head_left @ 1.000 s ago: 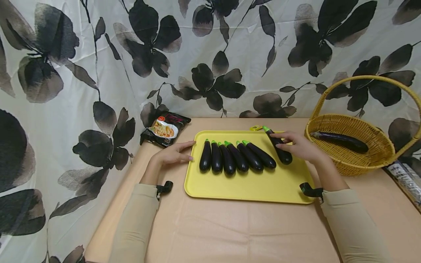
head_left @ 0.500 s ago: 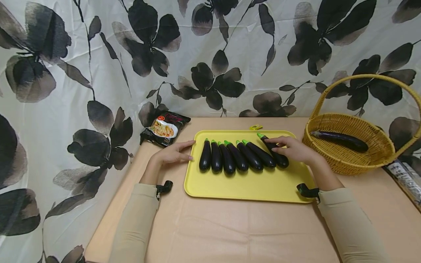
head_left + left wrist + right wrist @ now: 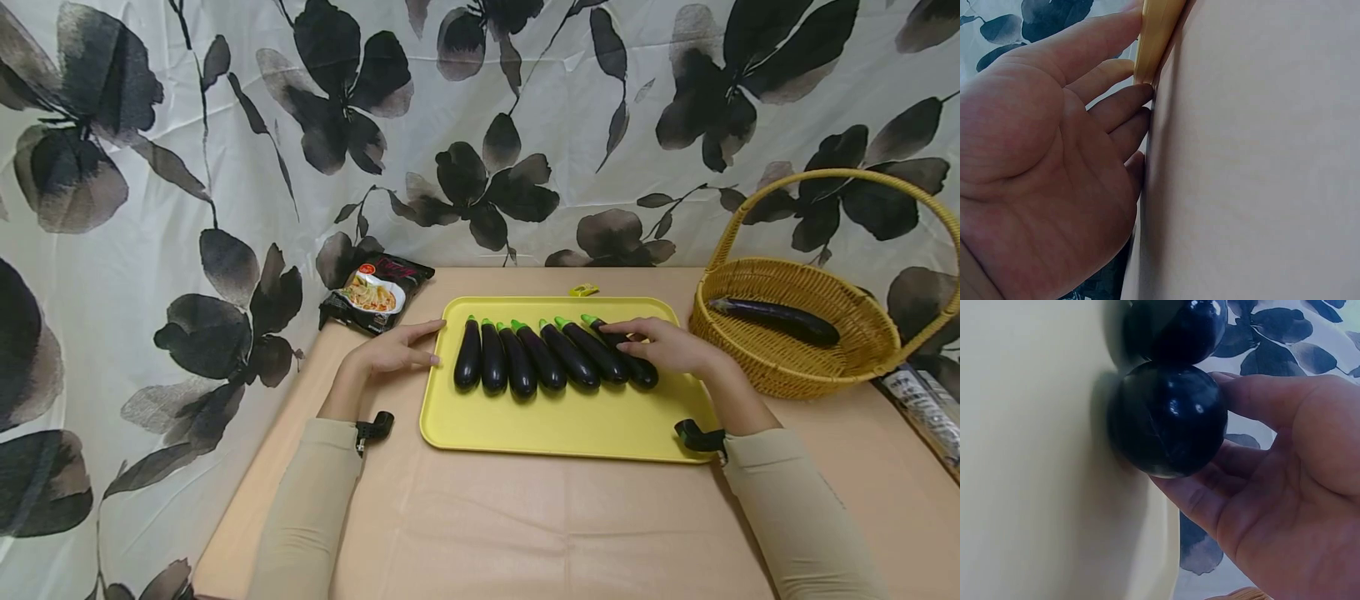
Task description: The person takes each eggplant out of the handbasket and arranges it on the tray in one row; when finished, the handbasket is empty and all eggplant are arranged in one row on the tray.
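Several dark purple eggplants with bright green stems lie side by side on a yellow tray [image 3: 525, 429]. My right hand [image 3: 663, 343] holds the rightmost eggplant [image 3: 643, 375], thumb on one side and fingers on the other. In the right wrist view that eggplant's round end [image 3: 1169, 419] touches the neighbouring eggplant [image 3: 1179, 328]. At the tray's left edge, my left hand [image 3: 390, 350] rests with fairly straight fingers. The left wrist view shows its thumb and fingertips against the tray's rim [image 3: 1154, 40], the lower fingers down at the table.
A yellow wicker basket [image 3: 795, 375] with a tall handle stands right of the tray, a longer dark eggplant [image 3: 776, 321] inside. A black noodle packet [image 3: 378, 292] lies at the back left. A small yellow object [image 3: 583, 291] sits behind the tray. A floral curtain hangs behind.
My right hand has brought its eggplant leftward and laid it against the end of the row, nudging the neighbouring one slightly. The left hand has stayed at the tray's edge.
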A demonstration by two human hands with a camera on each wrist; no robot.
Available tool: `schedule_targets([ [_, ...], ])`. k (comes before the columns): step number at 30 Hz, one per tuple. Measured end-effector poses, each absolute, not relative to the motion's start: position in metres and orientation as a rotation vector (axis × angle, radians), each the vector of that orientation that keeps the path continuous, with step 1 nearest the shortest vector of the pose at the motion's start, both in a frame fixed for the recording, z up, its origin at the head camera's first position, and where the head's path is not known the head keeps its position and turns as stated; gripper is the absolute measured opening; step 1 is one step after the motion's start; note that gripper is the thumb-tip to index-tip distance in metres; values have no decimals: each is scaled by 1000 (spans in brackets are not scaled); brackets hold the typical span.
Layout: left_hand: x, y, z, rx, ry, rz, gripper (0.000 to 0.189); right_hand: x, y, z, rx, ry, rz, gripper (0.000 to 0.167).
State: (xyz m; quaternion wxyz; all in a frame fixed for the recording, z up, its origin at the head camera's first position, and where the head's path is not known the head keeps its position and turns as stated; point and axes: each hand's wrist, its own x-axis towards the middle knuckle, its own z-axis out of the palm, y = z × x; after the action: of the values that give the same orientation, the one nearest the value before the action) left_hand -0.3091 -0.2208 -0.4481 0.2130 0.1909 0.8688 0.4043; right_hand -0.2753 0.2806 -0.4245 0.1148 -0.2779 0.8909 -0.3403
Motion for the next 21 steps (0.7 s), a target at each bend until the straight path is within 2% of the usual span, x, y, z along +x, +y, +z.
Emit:
schedule_targets([
  [21,-309,-220,-448,524,2408,1131,85,-277,278,-427,-874,2566,-1001,44],
])
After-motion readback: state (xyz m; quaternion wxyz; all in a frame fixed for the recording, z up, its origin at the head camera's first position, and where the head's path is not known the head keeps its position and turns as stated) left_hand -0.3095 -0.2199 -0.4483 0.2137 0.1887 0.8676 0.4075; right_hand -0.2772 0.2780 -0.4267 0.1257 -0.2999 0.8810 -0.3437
